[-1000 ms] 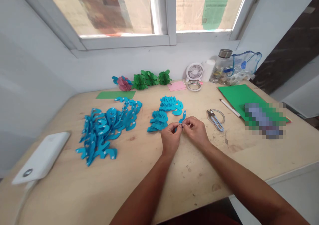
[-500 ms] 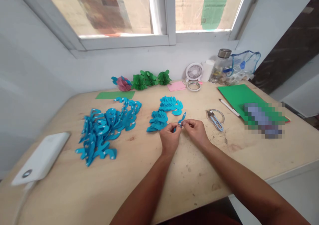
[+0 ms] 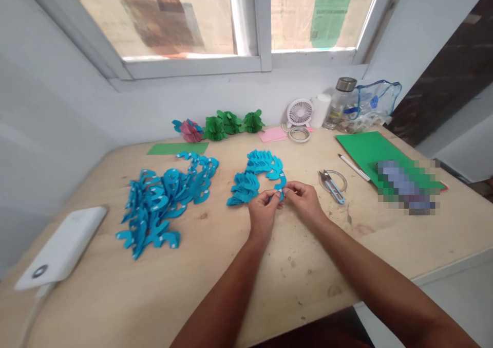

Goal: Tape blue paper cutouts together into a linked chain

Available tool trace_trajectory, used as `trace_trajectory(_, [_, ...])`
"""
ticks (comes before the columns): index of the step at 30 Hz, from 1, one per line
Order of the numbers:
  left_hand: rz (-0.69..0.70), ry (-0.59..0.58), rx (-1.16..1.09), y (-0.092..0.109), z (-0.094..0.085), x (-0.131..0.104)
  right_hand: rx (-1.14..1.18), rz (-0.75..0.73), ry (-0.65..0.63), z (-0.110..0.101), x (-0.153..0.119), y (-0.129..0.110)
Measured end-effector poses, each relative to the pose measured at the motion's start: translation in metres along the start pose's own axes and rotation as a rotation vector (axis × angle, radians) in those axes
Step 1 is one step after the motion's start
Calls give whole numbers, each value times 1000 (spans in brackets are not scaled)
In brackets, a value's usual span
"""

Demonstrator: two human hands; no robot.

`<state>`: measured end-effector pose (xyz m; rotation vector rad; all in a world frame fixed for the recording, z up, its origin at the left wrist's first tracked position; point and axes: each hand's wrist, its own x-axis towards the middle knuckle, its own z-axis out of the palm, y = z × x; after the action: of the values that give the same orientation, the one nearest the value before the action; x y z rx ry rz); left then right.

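Observation:
A curved blue paper piece with a small white square on it is pinched between my two hands. My left hand is closed on its lower left end. On the right side, the fingertips of my right hand are pressed together at its edge. Just beyond my hands lie two fanned stacks of blue paper pieces, one nearer and one farther back. To the left spreads a loose heap of blue curved pieces, many bearing small white squares.
Thread snips lie right of my hands on a ring of tape. Behind are a white pen, green sheets, a small fan and a bottle. Green paper figures line the wall. A white device lies left.
The blue piece has turned in my fingers and its curve and white square now face up. My hands stay in nearly the same spot.

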<state>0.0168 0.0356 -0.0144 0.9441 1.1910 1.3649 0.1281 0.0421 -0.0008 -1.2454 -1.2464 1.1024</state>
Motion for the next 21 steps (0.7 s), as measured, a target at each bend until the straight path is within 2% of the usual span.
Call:
trace_trajectory(6, [-5,-67,38,2,-1,-2,21,6,37,0,2,4])
trace_trajectory(10, [-24,-118,66,4,-1,-4,-56,-25,66,-3,5,6])
trace_trajectory(14, [-38,-139,76,4,0,-5,-170,-109,40,-21,14,1])
trace_trajectory(17, [-42,-125,79,4,0,-5,-420,-176,257,-50,24,-4])
trace_trajectory(19, [-45,-126,85,4,1,-4,-633,-139,426,-71,30,-4])
trace_trajectory(21, [-49,-129,87,5,1,-4,-842,-54,501,-87,34,-2])
